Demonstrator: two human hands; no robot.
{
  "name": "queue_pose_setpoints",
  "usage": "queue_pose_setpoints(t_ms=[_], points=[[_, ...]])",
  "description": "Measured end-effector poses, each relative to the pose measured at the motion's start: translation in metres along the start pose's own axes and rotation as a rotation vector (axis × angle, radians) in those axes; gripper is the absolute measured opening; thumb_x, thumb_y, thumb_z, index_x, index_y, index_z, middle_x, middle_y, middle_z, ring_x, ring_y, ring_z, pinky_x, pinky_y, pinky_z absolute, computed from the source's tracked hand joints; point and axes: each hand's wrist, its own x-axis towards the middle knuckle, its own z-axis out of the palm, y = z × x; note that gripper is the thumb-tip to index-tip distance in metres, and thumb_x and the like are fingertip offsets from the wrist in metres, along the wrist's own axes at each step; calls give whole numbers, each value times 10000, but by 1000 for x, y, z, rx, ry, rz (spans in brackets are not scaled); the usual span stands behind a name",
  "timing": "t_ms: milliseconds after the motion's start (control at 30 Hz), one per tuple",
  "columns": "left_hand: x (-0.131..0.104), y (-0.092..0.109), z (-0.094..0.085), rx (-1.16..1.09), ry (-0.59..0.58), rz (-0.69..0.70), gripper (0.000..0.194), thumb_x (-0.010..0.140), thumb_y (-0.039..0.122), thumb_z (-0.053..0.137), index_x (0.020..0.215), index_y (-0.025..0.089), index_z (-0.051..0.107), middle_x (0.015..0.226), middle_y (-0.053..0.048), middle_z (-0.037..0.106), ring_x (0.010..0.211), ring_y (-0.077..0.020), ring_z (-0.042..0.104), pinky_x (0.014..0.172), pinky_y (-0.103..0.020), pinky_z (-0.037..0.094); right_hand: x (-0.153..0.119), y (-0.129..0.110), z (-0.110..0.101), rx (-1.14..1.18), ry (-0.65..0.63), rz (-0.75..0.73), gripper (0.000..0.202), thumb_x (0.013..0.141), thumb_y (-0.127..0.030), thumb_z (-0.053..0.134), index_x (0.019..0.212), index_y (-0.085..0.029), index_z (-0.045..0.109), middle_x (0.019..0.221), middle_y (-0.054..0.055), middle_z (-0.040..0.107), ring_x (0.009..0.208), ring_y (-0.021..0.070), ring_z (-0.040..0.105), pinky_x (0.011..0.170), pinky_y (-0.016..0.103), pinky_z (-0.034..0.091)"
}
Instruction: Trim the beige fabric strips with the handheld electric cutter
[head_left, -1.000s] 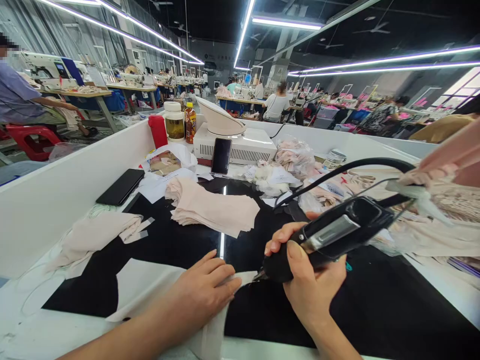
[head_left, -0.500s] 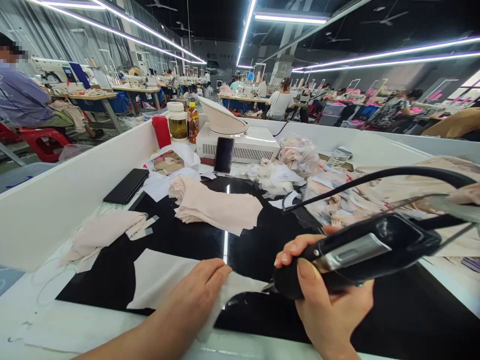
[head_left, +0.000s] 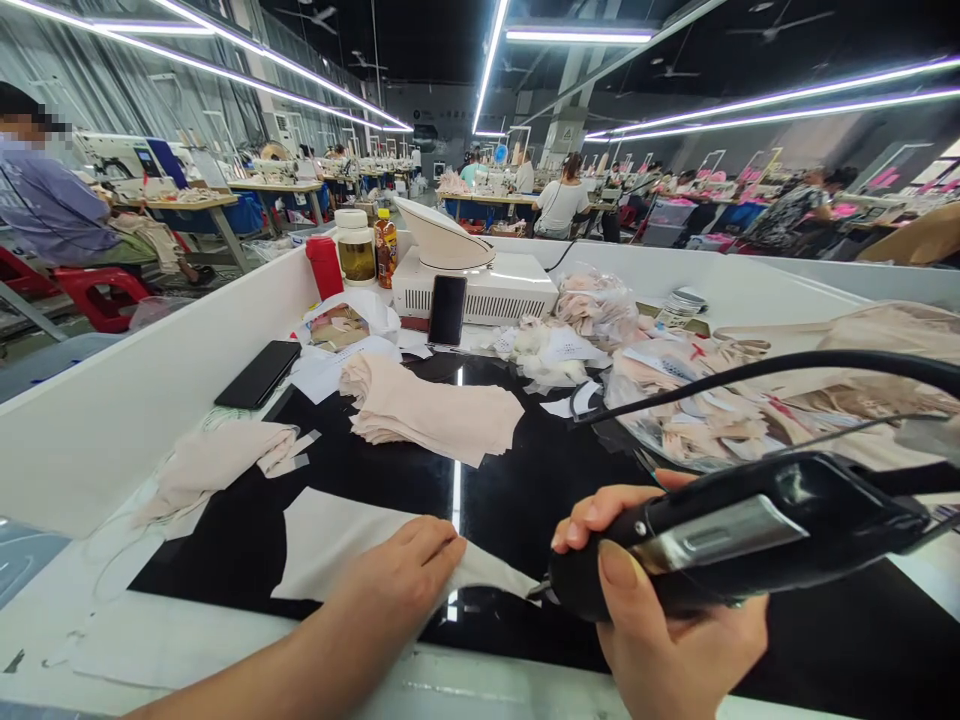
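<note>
My left hand [head_left: 420, 565] lies fairly flat on a pale fabric piece [head_left: 330, 540], fingers side by side over its right part. The fabric is spread on a black glossy board [head_left: 390, 490] and narrows to a point at the right. My right hand [head_left: 667, 630] is wrapped round a black corded electric hand tool [head_left: 735, 540] with a silver plate on its side. Its narrow metal tip touches, or nearly touches, the fabric's pointed end. Just beyond lies a stack of cut pinkish fabric pieces [head_left: 435, 405].
A folded cloth [head_left: 225, 460] and a black phone [head_left: 255, 375] lie left. Behind stand a second phone [head_left: 447, 310], a white vented box [head_left: 480, 280], a jar [head_left: 355, 250] and a red cup [head_left: 323, 267]. Scrap bags [head_left: 690, 390] and the tool's cable [head_left: 750, 370] are on the right.
The tool and my right hand have shifted slightly right and down. The pale fabric's left end has moved a little right, and the flap below my left hand no longer shows.
</note>
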Motion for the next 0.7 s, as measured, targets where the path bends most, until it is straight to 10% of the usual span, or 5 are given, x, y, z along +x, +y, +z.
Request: queue_pose_setpoints(t_ms=[533,700], points=[[2,12,-1,200,-110,11,392,961,-57,489,1292,109,619,1201,-118,711,1092,-232,698,935,-326,586,-5,-6,2,-6,7,-17,450,877,-139,813,1255,-262,603,822,-6,712,627,164,695,526,296,620],[8,21,-5,133,-142,-42,336,1016,231,724,1320,147,610,1118,-111,712,1032,-281,723,797,-348,633,-6,-7,1,-5,15,3,461,873,-127,810,1255,-264,592,828,-7,707,641,165,693,540,307,629]])
